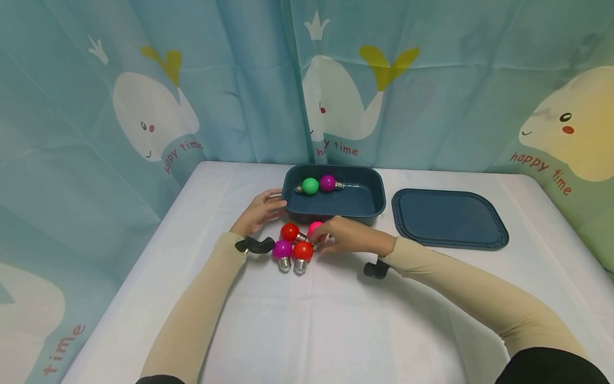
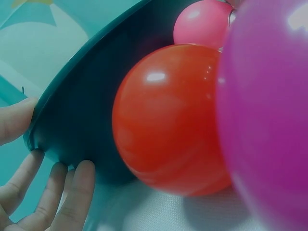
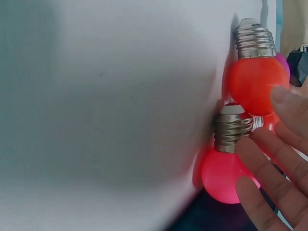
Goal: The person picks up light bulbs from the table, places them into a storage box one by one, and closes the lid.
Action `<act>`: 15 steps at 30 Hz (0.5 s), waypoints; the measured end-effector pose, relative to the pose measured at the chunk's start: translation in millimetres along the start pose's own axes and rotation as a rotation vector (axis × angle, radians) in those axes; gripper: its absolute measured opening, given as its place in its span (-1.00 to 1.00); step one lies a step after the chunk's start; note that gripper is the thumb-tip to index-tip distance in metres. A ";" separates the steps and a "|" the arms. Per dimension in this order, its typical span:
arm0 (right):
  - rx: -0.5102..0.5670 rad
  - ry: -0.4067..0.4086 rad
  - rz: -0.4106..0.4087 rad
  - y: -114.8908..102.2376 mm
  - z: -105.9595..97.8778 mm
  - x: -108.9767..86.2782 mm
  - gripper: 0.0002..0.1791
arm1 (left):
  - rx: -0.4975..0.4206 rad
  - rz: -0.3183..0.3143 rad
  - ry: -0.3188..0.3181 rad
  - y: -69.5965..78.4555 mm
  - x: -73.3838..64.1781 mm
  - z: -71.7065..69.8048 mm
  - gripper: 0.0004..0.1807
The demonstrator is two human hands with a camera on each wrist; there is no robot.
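My left hand rests its fingertips and thumb against the left end of a dark blue plastic bin, with fingers loosely extended. In front of the bin lie a pink light bulb, a red bulb, a second red bulb and a purple bulb. My right hand reaches over the pink bulb from the right. In the right wrist view its fingers lie spread across the pink bulb, with the thumb overlapping a red bulb.
Inside the bin, a green bulb and another purple bulb lie on its floor. A flat dark blue lid is on the white-covered table, right of the bin. A printed curtain hangs behind and at both sides.
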State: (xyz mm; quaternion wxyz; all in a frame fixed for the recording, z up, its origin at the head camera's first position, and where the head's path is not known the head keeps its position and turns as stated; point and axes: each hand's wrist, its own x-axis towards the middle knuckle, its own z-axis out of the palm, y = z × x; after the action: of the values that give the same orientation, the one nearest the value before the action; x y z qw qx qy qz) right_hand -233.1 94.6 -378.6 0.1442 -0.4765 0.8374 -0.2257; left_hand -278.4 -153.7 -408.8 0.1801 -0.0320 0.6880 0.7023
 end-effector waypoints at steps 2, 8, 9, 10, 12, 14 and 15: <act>0.003 0.002 0.004 0.7 -0.2 -1.2 -0.70 | 0.003 -0.002 0.000 -0.5 0.1 0.3 -0.36; -0.006 0.011 0.008 3.1 -2.6 -7.6 -0.70 | 0.001 0.001 0.006 -0.3 -0.2 1.0 -0.37; -0.012 0.012 0.012 3.7 -3.4 -9.0 -0.70 | -0.002 0.000 0.007 -0.2 -0.4 1.0 -0.37; -0.017 0.014 0.015 4.4 -4.2 -10.4 -0.70 | -0.004 0.000 0.006 0.0 -0.6 1.0 -0.38; -0.024 0.024 0.026 6.0 -6.2 -13.3 -0.69 | -0.011 -0.002 0.007 0.3 -0.7 1.0 -0.38; -0.025 0.040 0.034 7.8 -8.8 -15.6 -0.69 | -0.009 -0.004 0.009 0.5 -0.7 1.1 -0.38; -0.029 0.051 0.036 8.6 -10.3 -16.6 -0.69 | -0.013 -0.005 0.013 0.6 -0.8 1.1 -0.38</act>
State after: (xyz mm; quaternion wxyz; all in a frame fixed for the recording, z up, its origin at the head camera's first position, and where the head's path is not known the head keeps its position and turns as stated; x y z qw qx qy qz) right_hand -235.7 115.2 -373.8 0.1201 -0.4575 0.8524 -0.2230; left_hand -277.6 -152.8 -408.0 0.1775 -0.0395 0.6844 0.7060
